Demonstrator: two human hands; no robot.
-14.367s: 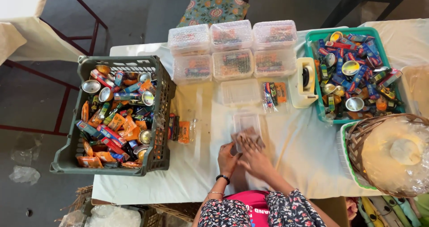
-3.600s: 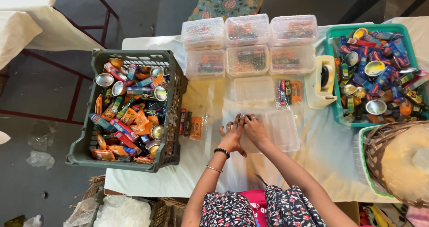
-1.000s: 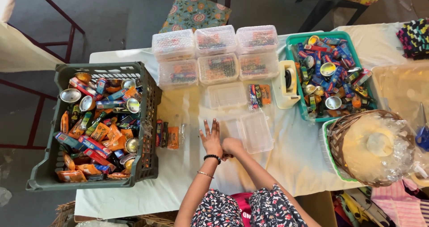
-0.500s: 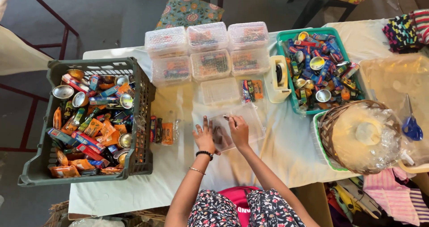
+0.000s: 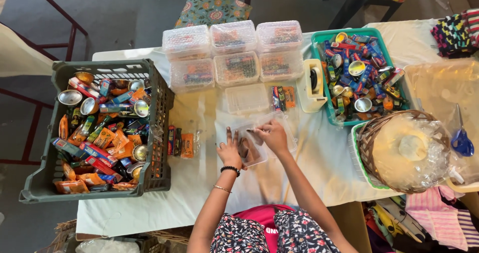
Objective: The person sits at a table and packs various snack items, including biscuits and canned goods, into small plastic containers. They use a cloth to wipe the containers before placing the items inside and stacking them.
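Observation:
A clear plastic container [image 5: 279, 126] with its lid lies on the white tablecloth in front of me. My right hand [image 5: 272, 135] grips its near edge with curled fingers. To its left, my left hand [image 5: 229, 151] lies flat with the fingers spread, touching the container's left side. A black band and a thin bangle sit on that wrist. A second empty clear container [image 5: 247, 98] lies just beyond, with a few small snack packets [image 5: 282, 97] beside it.
A dark green crate [image 5: 162, 108] of snack packets and tins stands at the left, with loose packets [image 5: 179, 141] beside it. Several filled clear boxes [image 5: 234, 53] line the back. At the right are a tape dispenser [image 5: 312, 83], a teal tray [image 5: 319, 48], a wrapped wicker basket [image 5: 369, 143] and blue scissors [image 5: 461, 139].
Over the last second my right hand came out from beside the left wrist and took hold of the clear container. My left hand stayed flat.

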